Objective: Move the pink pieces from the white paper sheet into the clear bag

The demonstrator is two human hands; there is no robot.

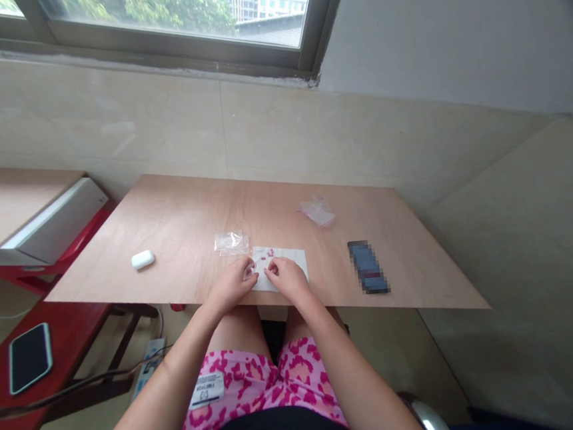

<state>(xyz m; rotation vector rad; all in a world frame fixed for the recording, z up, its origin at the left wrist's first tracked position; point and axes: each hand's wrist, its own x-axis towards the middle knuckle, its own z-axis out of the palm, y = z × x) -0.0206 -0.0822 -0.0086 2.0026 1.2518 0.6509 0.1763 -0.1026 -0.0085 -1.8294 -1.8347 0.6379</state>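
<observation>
Both hands are over a white sheet of paper (pixel 297 257) near the table's front edge. My left hand (pixel 235 283) has its fingers curled together at the paper's left side, and a small clear, pale thing shows at the fingertips, too small to name. A short gap away, my right hand (pixel 288 276) is closed in a pinch above the paper; what its fingertips hold, if anything, is too small to make out. Several tiny pink-red pieces (pixel 270 252) lie on the paper just beyond the fingers. A clear plastic bag (pixel 232 242) lies flat behind my left hand.
The thin wooden tabletop (pixel 180 211) also bears a white earbud case (pixel 142 260) at left, crumpled clear packets (pixel 317 211) at the back and a dark, pixelated phone (pixel 369 268) at right. Another phone (pixel 30 358) lies on a red bench (pixel 76 334) at lower left.
</observation>
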